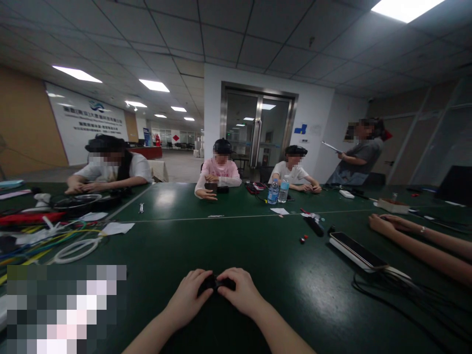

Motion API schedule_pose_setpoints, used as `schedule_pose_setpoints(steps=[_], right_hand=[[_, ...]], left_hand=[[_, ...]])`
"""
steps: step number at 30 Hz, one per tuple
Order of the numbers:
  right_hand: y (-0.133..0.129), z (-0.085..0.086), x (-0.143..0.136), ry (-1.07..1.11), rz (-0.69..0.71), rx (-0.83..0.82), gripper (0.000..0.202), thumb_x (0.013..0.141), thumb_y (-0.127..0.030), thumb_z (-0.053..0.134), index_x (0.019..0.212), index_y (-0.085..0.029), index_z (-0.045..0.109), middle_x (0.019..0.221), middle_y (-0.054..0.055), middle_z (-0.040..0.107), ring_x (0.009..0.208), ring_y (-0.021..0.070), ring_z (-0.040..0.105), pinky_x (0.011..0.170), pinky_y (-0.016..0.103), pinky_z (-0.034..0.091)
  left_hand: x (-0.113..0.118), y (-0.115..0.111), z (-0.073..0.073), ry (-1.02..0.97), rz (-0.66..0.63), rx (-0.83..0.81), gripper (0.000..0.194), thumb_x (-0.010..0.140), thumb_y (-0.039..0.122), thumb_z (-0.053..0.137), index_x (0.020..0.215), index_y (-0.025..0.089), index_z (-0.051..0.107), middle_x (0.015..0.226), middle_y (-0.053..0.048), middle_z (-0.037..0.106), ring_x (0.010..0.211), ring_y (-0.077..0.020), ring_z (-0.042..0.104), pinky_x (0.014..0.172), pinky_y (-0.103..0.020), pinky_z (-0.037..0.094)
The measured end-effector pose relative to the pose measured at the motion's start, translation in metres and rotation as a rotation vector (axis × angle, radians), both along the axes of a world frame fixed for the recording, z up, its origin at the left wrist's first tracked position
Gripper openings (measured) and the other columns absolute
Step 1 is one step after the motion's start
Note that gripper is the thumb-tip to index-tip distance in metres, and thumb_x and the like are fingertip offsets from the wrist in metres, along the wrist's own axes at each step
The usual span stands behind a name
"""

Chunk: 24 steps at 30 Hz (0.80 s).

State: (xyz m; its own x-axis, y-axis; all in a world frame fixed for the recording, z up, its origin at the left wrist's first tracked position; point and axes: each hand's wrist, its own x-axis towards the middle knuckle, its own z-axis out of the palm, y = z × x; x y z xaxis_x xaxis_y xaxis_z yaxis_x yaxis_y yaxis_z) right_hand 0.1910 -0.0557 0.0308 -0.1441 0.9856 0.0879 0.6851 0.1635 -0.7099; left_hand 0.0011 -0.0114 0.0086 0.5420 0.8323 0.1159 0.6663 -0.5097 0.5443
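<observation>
Both hands grip one small black object low over the green desk.

The left hand and right hand meet at the near desk edge, fingers curled narrow around the small black object, which sits between the fingertips of both hands; its type cannot be told. Beyond the fingers and to their right lies a white power strip with a dark phone on it. To their left lies a bundle of coloured cables. Far beyond the fingers stand two water bottles. A co-worker's forearms rest at the right.
</observation>
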Motion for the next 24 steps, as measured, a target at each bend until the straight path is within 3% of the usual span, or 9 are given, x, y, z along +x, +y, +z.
schedule_pose_setpoints(steps=[12,24], right_hand=[[-0.003,0.002,0.000,0.018,-0.028,-0.068,0.025,0.076,-0.037,0.058,0.101,-0.035,0.062,0.113,-0.004,0.059,0.113,0.0221,0.046,0.096,0.041,0.033],[0.004,-0.009,0.002,-0.012,-0.004,0.022,0.025,0.073,-0.033,0.061,0.098,-0.033,0.064,0.107,-0.003,0.062,0.107,0.0202,0.051,0.095,0.038,0.032]], left_hand=[[-0.001,0.000,0.000,0.005,0.001,-0.042,0.046,0.081,0.039,0.045,0.123,0.021,0.049,0.121,-0.006,0.053,0.112,-0.0228,0.047,0.096,-0.037,0.037],[0.001,0.001,-0.001,-0.001,0.005,-0.001,0.043,0.080,0.036,0.047,0.120,0.023,0.052,0.119,-0.007,0.055,0.111,-0.0239,0.047,0.096,-0.038,0.036]])
